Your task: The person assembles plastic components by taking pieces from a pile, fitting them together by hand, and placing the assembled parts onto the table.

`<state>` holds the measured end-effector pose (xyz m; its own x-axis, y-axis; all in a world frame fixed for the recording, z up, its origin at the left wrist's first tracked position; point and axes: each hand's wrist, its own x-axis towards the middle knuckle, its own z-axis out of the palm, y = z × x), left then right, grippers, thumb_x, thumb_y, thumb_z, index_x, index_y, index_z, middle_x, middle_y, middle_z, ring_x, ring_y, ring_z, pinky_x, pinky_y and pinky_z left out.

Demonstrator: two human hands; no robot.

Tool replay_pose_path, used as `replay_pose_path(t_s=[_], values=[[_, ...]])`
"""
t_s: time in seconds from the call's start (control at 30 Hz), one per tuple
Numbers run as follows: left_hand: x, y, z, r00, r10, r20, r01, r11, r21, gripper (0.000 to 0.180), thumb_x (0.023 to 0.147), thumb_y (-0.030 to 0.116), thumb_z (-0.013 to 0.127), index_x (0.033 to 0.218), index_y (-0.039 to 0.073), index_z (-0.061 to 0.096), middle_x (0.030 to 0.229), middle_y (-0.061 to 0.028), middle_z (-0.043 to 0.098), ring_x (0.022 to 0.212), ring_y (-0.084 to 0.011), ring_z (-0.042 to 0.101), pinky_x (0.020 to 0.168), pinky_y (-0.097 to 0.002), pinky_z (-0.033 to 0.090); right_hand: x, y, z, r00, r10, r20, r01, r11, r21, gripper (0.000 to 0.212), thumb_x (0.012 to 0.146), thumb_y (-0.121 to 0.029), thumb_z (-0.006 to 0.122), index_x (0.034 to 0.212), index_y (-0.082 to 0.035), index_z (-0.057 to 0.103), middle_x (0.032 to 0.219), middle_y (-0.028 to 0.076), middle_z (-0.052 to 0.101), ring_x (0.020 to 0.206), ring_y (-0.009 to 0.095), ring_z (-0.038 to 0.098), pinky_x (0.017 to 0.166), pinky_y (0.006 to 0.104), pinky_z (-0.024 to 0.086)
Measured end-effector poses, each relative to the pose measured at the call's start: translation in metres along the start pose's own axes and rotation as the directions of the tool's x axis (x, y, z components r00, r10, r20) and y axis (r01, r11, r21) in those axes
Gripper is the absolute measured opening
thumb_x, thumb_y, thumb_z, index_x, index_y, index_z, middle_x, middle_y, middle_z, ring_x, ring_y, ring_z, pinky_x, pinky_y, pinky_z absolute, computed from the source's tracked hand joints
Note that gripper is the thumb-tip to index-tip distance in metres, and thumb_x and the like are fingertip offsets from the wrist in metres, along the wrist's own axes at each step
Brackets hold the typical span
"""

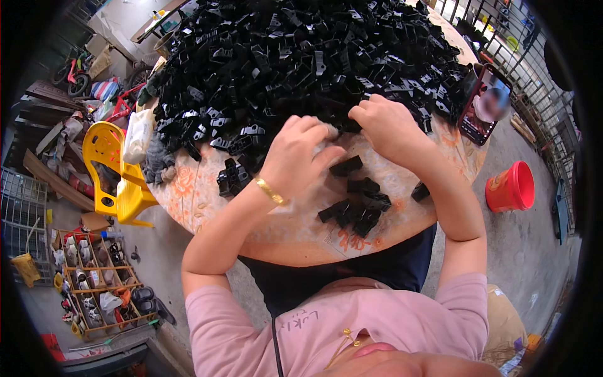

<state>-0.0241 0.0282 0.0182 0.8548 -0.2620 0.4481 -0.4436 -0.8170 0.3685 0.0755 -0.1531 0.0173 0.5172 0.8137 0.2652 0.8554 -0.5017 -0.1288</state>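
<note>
**Black plastic parts: heap at upper centre of frame**

Black plastic parts [295, 56], small, angular and glossy, are covering the round table [295, 232]. The left hand [298, 154] is curling its fingers at the heap's lower edge; the right hand [386, 125] is pinching pieces there. A small batch [358, 204] is lying apart, centre frame. A phone [483, 103] is leaning at the upper right.

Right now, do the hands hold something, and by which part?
Both hands, left and right, reach into the pile of black plastic parts; what they grip cannot be told.
</note>
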Motion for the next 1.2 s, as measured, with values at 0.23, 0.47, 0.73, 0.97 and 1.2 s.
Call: replay_pose_path(t_s=[0.23,0.47,0.73,0.97,1.2], values=[[0.015,0.001,0.031,0.992,-0.109,-0.071,0.127,0.925,0.359,0.034,0.066,0.022,0.072,0.09,0.002,0.06,0.092,-0.0127,0.055,0.087,-0.0282,0.05,0.077,-0.036,0.044,0.004,-0.001,-0.008,0.997,0.025,-0.073,0.0,0.946,0.324,0.028,0.065,-0.009,0.069,0.092,-0.005,0.062,0.088,0.009,0.061,0.089,0.027,0.056,0.078,0.0352,0.047],[0.01,-0.002,0.007,0.958,-0.204,-0.203,0.181,0.976,-0.125,0.033,0.073,-0.001,0.062,0.105,-0.002,0.057,0.071,-0.004,0.06,0.057,-0.01,0.055,0.053,-0.0202,0.045,0.011,-0.01,-0.005,0.931,0.089,-0.355,0.181,0.732,0.657,0.026,0.063,-0.004,0.074,0.083,-0.001,0.058,0.081,0.009,0.058,0.073,0.022,0.059,0.063,0.0305,0.049],[0.006,-0.011,-0.015,0.897,-0.434,0.088,0.353,0.58,-0.734,0.026,0.081,0.001,0.062,0.107,-0.002,0.057,0.084,-0.0057,0.063,0.071,-0.0093,0.061,0.064,-0.0209,0.05,0.013,-0.021,0.004,0.855,0.115,-0.506,0.356,0.58,0.733,0.014,0.071,0.004,0.068,0.083,0.001,0.061,0.094,0.009,0.059,0.078,0.018,0.062,0.066,0.0251,0.052],[0.004,-0.007,-0.012,0.893,-0.445,0.066,0.331,0.551,-0.766,0.026,0.083,0.001,0.06,0.108,-0.005,0.056,0.096,-0.01,0.063,0.083,-0.0161,0.064,0.074,-0.0255,0.054,0.011,-0.021,0.002,0.843,0.024,-0.537,0.363,0.711,0.602,0.011,0.071,0.003,0.069,0.08,0.001,0.062,0.093,0.009,0.06,0.078,0.018,0.063,0.066,0.0254,0.053],[0.003,-0.007,-0.011,0.902,-0.428,0.055,0.309,0.55,-0.776,0.034,0.08,-0.001,0.063,0.112,-0.006,0.053,0.097,-0.0089,0.063,0.086,-0.0126,0.062,0.076,-0.0235,0.052,0.007,-0.03,-0.003,0.851,-0.026,-0.524,0.349,0.774,0.528,0.011,0.07,0.002,0.07,0.078,-0.002,0.062,0.086,0.007,0.059,0.076,0.017,0.061,0.063,0.0264,0.051]])
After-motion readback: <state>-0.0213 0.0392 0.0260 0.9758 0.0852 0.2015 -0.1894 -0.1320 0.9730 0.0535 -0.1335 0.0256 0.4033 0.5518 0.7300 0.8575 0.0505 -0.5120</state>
